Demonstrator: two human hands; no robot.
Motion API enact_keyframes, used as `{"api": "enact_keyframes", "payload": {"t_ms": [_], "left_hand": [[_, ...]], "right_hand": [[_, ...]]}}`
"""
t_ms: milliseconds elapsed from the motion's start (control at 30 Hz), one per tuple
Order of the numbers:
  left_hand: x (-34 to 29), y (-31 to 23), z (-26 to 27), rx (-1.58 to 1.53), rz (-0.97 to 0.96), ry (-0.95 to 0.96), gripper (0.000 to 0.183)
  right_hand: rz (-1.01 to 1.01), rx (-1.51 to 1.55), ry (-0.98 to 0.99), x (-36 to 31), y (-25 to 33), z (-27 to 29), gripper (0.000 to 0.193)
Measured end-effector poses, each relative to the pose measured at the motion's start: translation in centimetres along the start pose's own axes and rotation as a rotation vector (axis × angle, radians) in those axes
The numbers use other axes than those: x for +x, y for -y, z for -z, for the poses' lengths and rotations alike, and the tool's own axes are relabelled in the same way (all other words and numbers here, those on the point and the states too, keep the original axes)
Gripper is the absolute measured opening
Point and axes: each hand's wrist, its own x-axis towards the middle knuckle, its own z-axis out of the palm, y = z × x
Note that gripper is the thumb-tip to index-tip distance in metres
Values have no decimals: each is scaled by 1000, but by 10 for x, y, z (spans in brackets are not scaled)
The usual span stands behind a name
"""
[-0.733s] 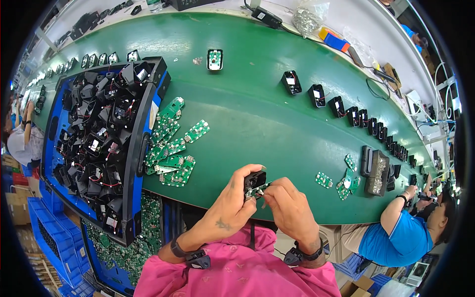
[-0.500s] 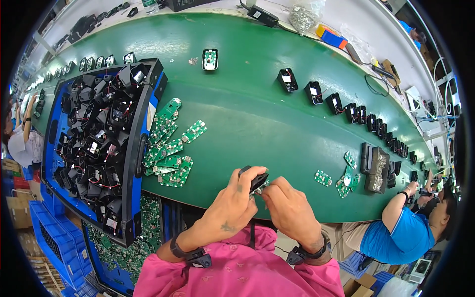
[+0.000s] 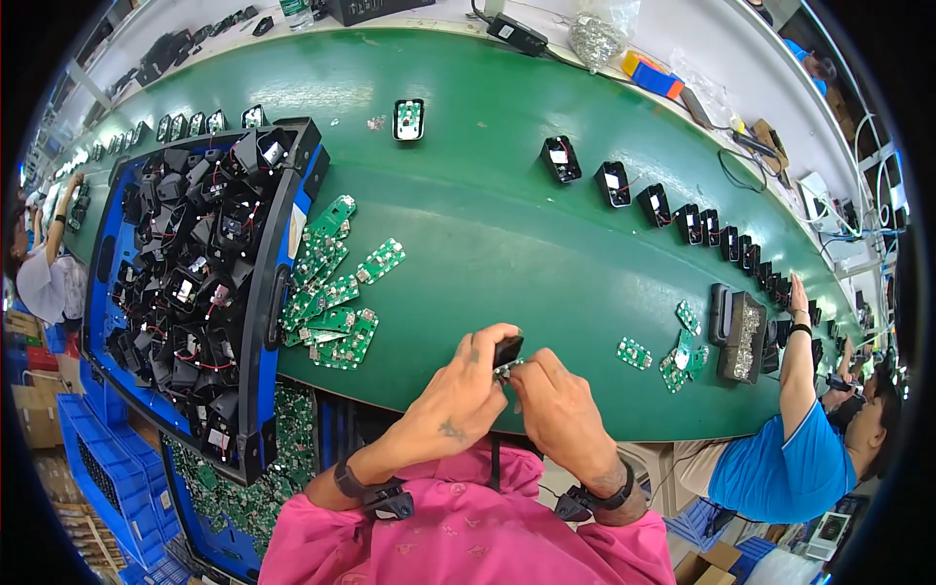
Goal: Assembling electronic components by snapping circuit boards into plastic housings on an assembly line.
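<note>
My left hand (image 3: 460,392) is closed round a small black plastic housing (image 3: 507,349), tilted over the table's near edge. My right hand (image 3: 560,408) pinches at the lower side of the housing, where a bit of a green circuit board (image 3: 509,370) shows. My fingers hide most of that board, and what the right fingertips grip cannot be made out. Left of my hands lies a loose pile of green circuit boards (image 3: 331,292). Ahead on the green table, a housing with a board in it (image 3: 409,119) stands alone.
A blue and black crate (image 3: 255,322) full of black housings stands at left. Housings with wires (image 3: 613,183) line the far right. Several boards (image 3: 680,370) lie near a box of small metal parts (image 3: 743,336). A co-worker in blue (image 3: 780,473) sits at right.
My hands have tilted the black housing, so its dark face shows more, and shifted slightly left. The co-worker at right has stretched an arm forward to the row of housings.
</note>
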Motion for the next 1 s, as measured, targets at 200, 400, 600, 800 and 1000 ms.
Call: {"api": "enact_keyframes", "payload": {"t_ms": [200,400,600,800,1000], "left_hand": [[0,1,10,-437,84,30,67],[-2,10,12,-406,31,52,73],[-1,11,7,-338,-20,9,71],[0,23,-4,-386,-88,35,67],[4,20,-10,-180,-124,-122,62]], "right_hand": [[-209,308,-260,4,-7,1,10],[-465,936,-192,-4,-7,-12,19],[-354,1185,-282,-3,-3,-19,6],[-544,1295,-208,-1,-11,-5,22],[-503,907,-84,4,4,5,24]]}}
